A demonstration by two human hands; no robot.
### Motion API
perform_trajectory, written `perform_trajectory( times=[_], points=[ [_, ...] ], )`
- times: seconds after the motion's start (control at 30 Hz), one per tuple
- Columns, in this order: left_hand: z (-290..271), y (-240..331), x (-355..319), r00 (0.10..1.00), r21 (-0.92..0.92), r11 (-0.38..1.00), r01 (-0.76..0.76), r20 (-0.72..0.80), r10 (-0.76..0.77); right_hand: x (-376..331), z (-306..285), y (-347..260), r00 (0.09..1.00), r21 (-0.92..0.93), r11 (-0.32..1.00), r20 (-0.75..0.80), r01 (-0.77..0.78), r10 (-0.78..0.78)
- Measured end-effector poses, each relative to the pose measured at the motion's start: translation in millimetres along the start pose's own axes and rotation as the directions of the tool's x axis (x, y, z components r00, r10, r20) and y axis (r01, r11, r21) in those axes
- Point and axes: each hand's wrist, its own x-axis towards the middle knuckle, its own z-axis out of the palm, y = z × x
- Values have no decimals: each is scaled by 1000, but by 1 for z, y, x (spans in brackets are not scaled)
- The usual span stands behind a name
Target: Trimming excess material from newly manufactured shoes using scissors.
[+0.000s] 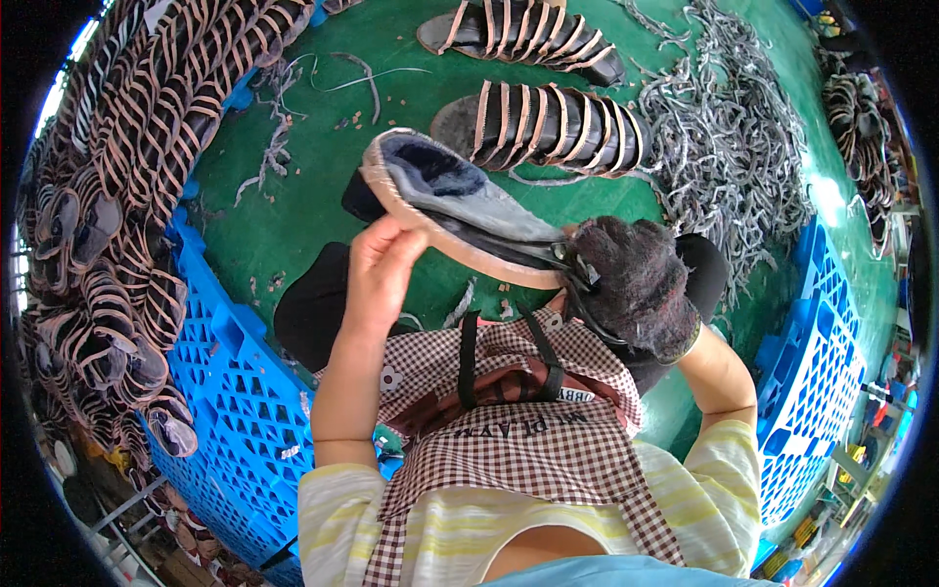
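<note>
A shoe with grey-blue lining, black parts and a beige band round its sole edge is held up in front of my lap. The fingers and thumb of my bare left hand pinch that beige edge near the heel. At the toe end, my right hand, in a dark fuzzy glove, is closed round the shoe. A small dark thing with a shiny bit shows beside these gloved fingers; I cannot make out what it is. The toe itself is mostly hidden by the glove.
Two rows of nested shoes lie on the green floor ahead, beside a heap of grey strips. Many more shoes are stacked along a blue plastic pallet at left. Another blue pallet stands at right. Scraps dot the floor.
</note>
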Motion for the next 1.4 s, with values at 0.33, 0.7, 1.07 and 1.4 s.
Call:
perform_trajectory(
  times=[0.33,0.7,1.07,1.4],
  points=[
    [21,5,-4,999,275,961,43,9,-47,4,0,-14,998,-21,998,-39,-51,50],
    [35,4,-12,993,285,958,-33,114,0,4,4,-18,996,92,993,-26,-80,83],
    [38,0,-17,979,425,891,-158,187,84,9,-9,-31,963,106,961,119,-254,241],
    [37,-6,-18,988,236,968,-85,143,52,-4,8,-1,966,458,851,138,-257,218]
  ],
)
